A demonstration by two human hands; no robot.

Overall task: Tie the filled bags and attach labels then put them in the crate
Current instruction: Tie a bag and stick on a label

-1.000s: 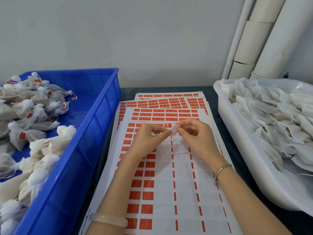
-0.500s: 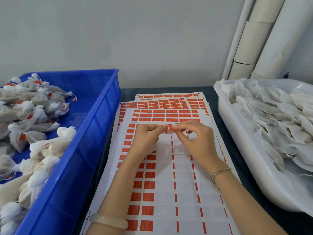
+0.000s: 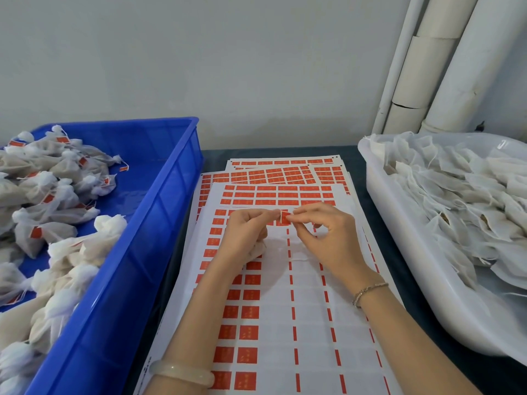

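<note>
Over the middle of the sticker sheets, my left hand (image 3: 247, 228) and my right hand (image 3: 323, 234) meet fingertip to fingertip. Between them they pinch a small red label (image 3: 284, 218) with a thin white string running across it. A small white filled bag (image 3: 257, 248) is tucked under my left palm, mostly hidden. The blue crate (image 3: 125, 269) at the left holds several tied bags with red labels (image 3: 45, 195). Label sheets (image 3: 285, 295) with red stickers lie flat beneath my hands.
A white tray (image 3: 405, 240) at the right is piled with several untied white mesh bags (image 3: 467, 201). White pipes (image 3: 445, 64) stand against the grey wall behind it. More sticker sheets (image 3: 282, 173) fan out at the back on the dark tabletop (image 3: 216, 158).
My hands have lifted slightly and drawn closer. A pale, indistinct piece held a second ago now shows as a red label folded around the string.
</note>
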